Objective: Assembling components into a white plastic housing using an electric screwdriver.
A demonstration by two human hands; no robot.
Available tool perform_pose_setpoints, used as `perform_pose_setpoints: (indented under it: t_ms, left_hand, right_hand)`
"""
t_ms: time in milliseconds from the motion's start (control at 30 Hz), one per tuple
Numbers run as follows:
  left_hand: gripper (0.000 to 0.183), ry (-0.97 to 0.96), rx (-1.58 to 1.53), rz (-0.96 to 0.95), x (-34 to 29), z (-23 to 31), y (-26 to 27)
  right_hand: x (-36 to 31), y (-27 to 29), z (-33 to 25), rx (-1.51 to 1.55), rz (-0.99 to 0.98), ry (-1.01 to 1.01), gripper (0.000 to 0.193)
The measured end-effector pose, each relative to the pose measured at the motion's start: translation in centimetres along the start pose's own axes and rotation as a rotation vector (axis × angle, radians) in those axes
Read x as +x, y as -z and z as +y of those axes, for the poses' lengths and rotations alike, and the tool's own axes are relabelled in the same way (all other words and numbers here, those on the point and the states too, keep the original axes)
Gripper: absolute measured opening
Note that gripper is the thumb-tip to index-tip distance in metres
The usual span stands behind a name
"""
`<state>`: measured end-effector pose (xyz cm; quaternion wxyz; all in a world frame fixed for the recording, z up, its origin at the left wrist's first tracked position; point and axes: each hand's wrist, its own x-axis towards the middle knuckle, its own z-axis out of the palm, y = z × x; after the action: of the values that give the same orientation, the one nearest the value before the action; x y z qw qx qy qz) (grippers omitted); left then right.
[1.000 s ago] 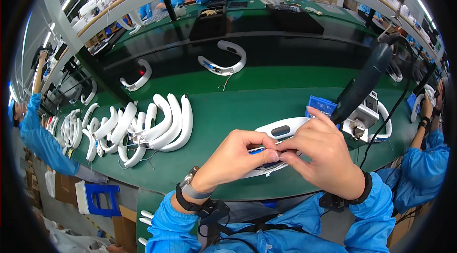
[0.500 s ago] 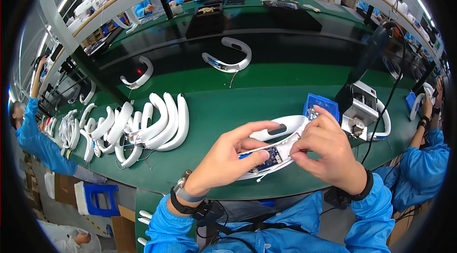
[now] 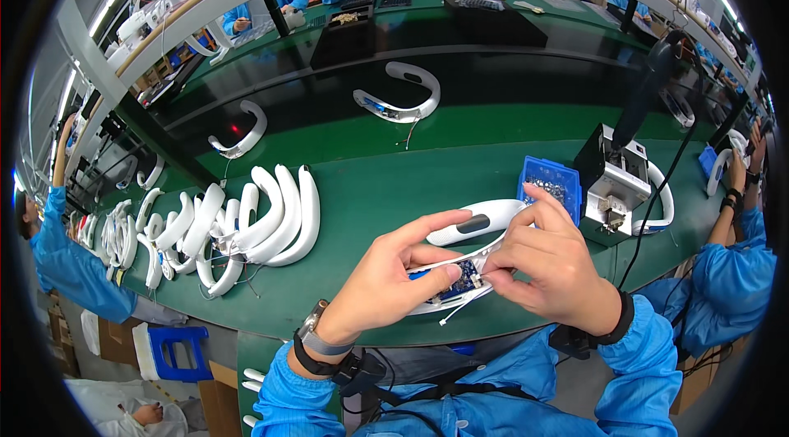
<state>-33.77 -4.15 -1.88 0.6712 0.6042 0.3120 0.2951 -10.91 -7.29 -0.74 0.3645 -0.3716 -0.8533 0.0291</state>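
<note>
Evidently, I have the left hand (image 3: 386, 282) pinching the open white neckband housing (image 3: 498, 211), blue circuit board (image 3: 467, 278) bared, over the green workbench (image 3: 362, 190); the right hand's (image 3: 552, 269) fingertips press together, possibly gripping something hidden.

Two hands (image 3: 390, 279) are touching one white band (image 3: 495, 209). One blue box (image 3: 573, 204) is sitting beside one metal machine (image 3: 612, 184), and one dark tool (image 3: 646, 92) is hanging above. One watch (image 3: 312, 318) is showing.

Head-worn fisheye view; downward; close over the green bench (image 3: 362, 199)
</note>
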Motion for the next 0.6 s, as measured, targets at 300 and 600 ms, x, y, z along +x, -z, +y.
perform_pose_setpoints:
  t_ms: [300, 600]
  left_hand:
    - [0.057, 0.019, -0.020, -0.005, -0.01, -0.14, -0.10]
    - [0.055, -0.046, 0.012, 0.008, 0.34, 0.02, -0.75]
  right_hand:
    - [-0.35, -0.14, 0.35, 0.029, -0.037, 0.036, 0.017]
    - [-0.21, -0.38, -0.61, -0.176, -0.023, 0.242, 0.018]
